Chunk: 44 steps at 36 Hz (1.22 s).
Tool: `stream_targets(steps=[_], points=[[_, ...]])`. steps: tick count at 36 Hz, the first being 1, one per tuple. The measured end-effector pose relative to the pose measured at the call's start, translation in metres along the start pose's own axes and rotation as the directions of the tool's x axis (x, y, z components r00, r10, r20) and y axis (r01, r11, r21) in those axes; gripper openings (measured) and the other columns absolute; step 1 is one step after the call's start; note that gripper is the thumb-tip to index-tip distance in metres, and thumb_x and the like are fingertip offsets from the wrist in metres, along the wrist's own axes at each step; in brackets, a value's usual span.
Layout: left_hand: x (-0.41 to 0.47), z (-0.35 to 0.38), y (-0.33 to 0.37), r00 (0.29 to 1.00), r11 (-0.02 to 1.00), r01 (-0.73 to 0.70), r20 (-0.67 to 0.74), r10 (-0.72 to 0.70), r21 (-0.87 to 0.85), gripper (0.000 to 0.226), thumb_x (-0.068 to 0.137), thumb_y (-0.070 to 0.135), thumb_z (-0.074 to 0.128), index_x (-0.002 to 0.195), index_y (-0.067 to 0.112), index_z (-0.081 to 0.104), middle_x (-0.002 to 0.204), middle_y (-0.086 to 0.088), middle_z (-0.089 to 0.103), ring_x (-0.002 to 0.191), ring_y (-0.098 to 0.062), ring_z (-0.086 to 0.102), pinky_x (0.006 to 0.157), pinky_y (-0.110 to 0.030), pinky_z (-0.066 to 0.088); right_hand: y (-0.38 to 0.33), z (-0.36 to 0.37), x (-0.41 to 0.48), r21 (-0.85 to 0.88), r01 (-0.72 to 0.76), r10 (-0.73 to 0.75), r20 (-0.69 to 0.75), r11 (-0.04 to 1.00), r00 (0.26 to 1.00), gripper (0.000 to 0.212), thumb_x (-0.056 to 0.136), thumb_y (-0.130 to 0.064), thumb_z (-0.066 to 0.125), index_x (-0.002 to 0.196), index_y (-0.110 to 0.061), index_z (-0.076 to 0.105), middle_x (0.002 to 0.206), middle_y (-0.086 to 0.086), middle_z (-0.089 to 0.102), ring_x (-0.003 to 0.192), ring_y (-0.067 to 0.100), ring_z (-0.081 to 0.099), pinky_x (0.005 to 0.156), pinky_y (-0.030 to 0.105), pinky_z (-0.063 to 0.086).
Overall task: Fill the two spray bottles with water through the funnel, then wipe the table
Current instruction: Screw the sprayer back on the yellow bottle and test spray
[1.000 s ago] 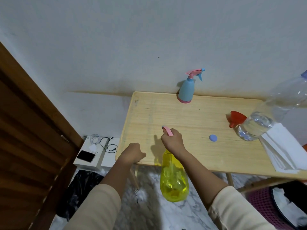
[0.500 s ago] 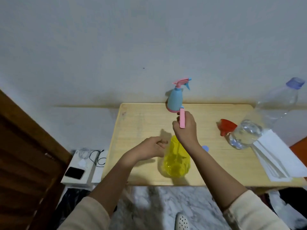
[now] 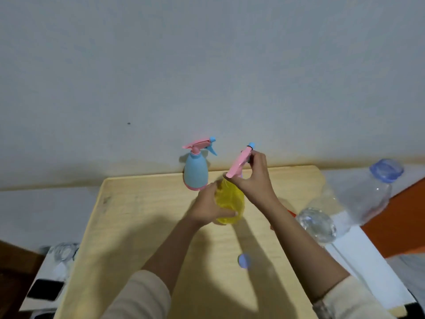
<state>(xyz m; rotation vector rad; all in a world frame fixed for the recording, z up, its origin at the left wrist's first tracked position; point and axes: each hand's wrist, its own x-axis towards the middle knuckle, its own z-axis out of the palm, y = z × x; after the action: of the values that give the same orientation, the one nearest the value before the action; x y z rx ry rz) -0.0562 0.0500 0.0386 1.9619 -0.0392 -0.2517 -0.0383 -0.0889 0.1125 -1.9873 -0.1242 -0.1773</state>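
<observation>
Soft, rather dim indoor light comes from above and the right. The forearms [image 3: 170,252] throw broad, soft-edged shadows leftward and nearward across the worktop [image 3: 138,203], and the blue spray bottle [image 3: 195,173] shades the wall [image 3: 207,65] to its left. Motion blur smears the clear bottle [image 3: 358,199] at right and the small blue cap [image 3: 244,260]. Wide-angle distortion bows the worktop's edges.

Pale grey wall [image 3: 207,65] at back; light wood table [image 3: 138,215] against it; dark wood door [image 3: 9,261] btm left; orange surface [image 3: 409,215] rt.
</observation>
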Motion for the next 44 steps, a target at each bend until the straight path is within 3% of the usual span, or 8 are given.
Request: stream_targets(steps=[7, 11, 15, 21, 28, 38, 41, 44], points=[[0.065, 0.008, -0.003, 0.993, 0.991, 0.002, 0.114, 0.014, -0.136, 0.072, 0.052, 0.023, 0.083, 0.114, 0.038, 0.05, 0.111, 0.01, 0.064, 0.103, -0.011, 0.063, 0.081, -0.02, 0.052, 0.032, -0.009, 0.044, -0.014, -0.008, 0.006, -0.116, 1.0, 0.993, 0.054, 0.064, -0.014, 0.083, 0.109, -0.008, 0.053, 0.105, 0.003, 0.048, 0.096, 0.01, 0.048, 0.078, 0.005, 0.037], [0.085, 0.022, -0.003, 0.997, 0.997, -0.026, -0.072, 0.021, -0.067, 0.073, 0.048, 0.042, 0.082, 0.116, 0.036, 0.057, 0.112, 0.009, 0.063, 0.104, -0.01, 0.06, 0.092, -0.029, 0.049, 0.043, 0.0, 0.061, -0.031, -0.015, 0.009, -0.192, 0.999, 0.981, 0.06, 0.066, -0.02, 0.083, 0.115, -0.008, 0.051, 0.109, -0.001, 0.045, 0.1, 0.009, 0.045, 0.075, -0.004, 0.031], [0.099, 0.037, -0.006, 0.943, 0.983, -0.112, -0.296, 0.151, 0.144, 0.075, 0.055, 0.044, 0.072, 0.115, 0.002, 0.062, 0.094, 0.001, 0.059, 0.095, -0.015, 0.05, 0.089, -0.017, 0.036, 0.049, 0.006, 0.077, -0.052, -0.024, 0.011, -0.233, 0.998, 0.972, 0.065, 0.064, -0.028, 0.085, 0.115, -0.009, 0.05, 0.11, -0.001, 0.044, 0.106, 0.013, 0.047, 0.075, 0.001, 0.032], [0.105, 0.033, 0.011, 0.92, 0.985, -0.129, -0.358, 0.161, 0.112, 0.05, 0.064, 0.015, 0.079, 0.109, 0.004, 0.061, 0.083, 0.005, 0.053, 0.087, -0.033, 0.053, 0.083, -0.041, 0.045, 0.052, 0.009, 0.095, -0.062, -0.029, 0.01, -0.292, 0.998, 0.956, 0.066, 0.063, -0.03, 0.086, 0.114, -0.009, 0.05, 0.109, -0.003, 0.044, 0.106, 0.014, 0.047, 0.082, 0.012, 0.033], [0.097, 0.029, 0.007, 0.94, 0.997, -0.07, -0.334, 0.071, 0.013, 0.068, 0.057, 0.05, 0.06, 0.114, 0.013, 0.059, 0.095, 0.006, 0.054, 0.094, -0.021, 0.056, 0.081, -0.037, 0.049, 0.061, 0.006, 0.085, -0.05, -0.021, 0.004, -0.31, 0.999, 0.951, 0.062, 0.068, -0.032, 0.083, 0.119, -0.011, 0.054, 0.115, 0.001, 0.051, 0.103, 0.007, 0.047, 0.082, 0.001, 0.034], [0.056, 0.02, -0.003, 0.88, 0.992, -0.107, -0.459, 0.122, 0.06, 0.038, 0.077, -0.001, 0.072, 0.113, -0.003, 0.059, 0.108, -0.01, 0.054, 0.095, -0.015, 0.051, 0.076, 0.006, 0.033, 0.058, 0.008, 0.058, -0.083, 0.071, -0.101, -0.449, 0.994, 0.888, 0.045, 0.076, -0.014, 0.073, 0.116, -0.007, 0.052, 0.114, -0.001, 0.047, 0.109, 0.008, 0.048, 0.095, 0.01, 0.035], [0.038, 0.004, -0.026, 0.81, 0.987, -0.11, -0.565, 0.157, 0.116, 0.039, 0.073, 0.002, 0.076, 0.107, -0.005, 0.058, 0.103, -0.019, 0.056, 0.098, -0.017, 0.048, 0.083, 0.003, 0.031, 0.057, 0.025, 0.039, -0.072, 0.077, -0.102, -0.455, 0.994, 0.885, 0.029, 0.077, -0.008, 0.07, 0.103, -0.009, 0.056, 0.103, -0.001, 0.054, 0.099, 0.01, 0.053, 0.087, 0.016, 0.043], [0.034, -0.018, -0.037, 0.786, 0.995, -0.007, -0.615, 0.067, 0.1, 0.055, 0.069, 0.012, 0.082, 0.113, -0.004, 0.053, 0.11, -0.02, 0.052, 0.105, -0.03, 0.046, 0.085, -0.018, 0.032, 0.055, 0.051, 0.027, -0.064, 0.088, -0.105, -0.339, 0.994, 0.935, 0.014, 0.079, -0.011, 0.067, 0.092, -0.01, 0.063, 0.091, -0.002, 0.06, 0.089, 0.004, 0.055, 0.08, 0.014, 0.044]])
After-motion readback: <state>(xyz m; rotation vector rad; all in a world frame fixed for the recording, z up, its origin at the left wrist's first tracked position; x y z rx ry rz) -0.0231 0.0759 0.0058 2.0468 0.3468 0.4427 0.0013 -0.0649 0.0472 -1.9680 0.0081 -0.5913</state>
